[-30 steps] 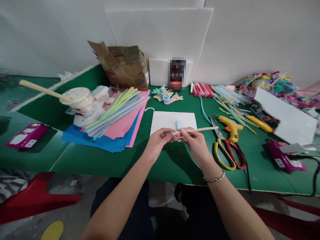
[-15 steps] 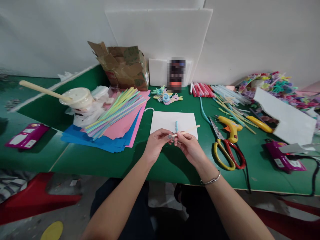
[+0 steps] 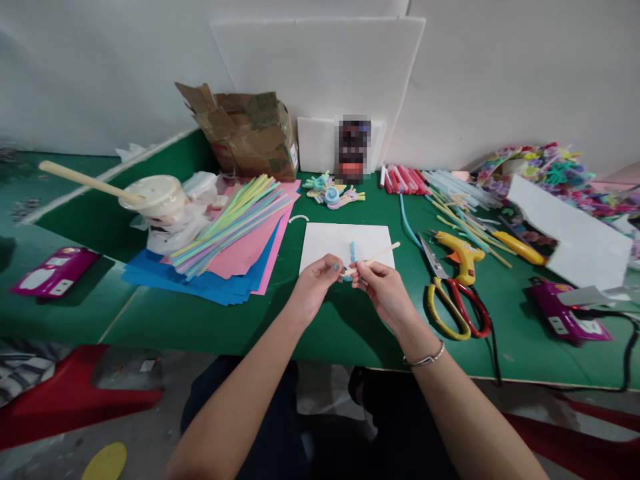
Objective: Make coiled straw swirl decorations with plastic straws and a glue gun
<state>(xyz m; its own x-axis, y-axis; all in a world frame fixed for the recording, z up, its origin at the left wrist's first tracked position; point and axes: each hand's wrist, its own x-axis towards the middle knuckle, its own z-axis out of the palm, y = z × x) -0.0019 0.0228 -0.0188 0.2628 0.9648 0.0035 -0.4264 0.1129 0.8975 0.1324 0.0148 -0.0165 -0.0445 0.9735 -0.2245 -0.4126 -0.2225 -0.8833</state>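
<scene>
Both of my hands meet over the front edge of a white sheet [image 3: 325, 243]. My right hand [image 3: 383, 287] pinches a thin cream pipe cleaner [image 3: 385, 252], whose free end points up and right. My left hand [image 3: 317, 280] is closed at its other end, thumb and fingers pressed together. A small blue piece [image 3: 347, 277] shows between the fingertips; exactly how it is held is partly hidden. Just beyond the fingers, a short bumpy light-blue strip [image 3: 353, 251] lies on the sheet.
To the right are scissors [image 3: 445, 287], a yellow glue gun [image 3: 463, 257] and a yellow cutter [image 3: 520, 248]. Pastel pipe cleaners [image 3: 235, 227] lie on coloured sheets [image 3: 190, 283] at left, near a lidded tub [image 3: 155, 197]. Behind stand a cardboard box [image 3: 250, 133] and curled pieces [image 3: 333, 193].
The cream pipe cleaner has tilted up more steeply at its free end. My left hand has turned slightly at the fingertips, and the blue piece now shows below them.
</scene>
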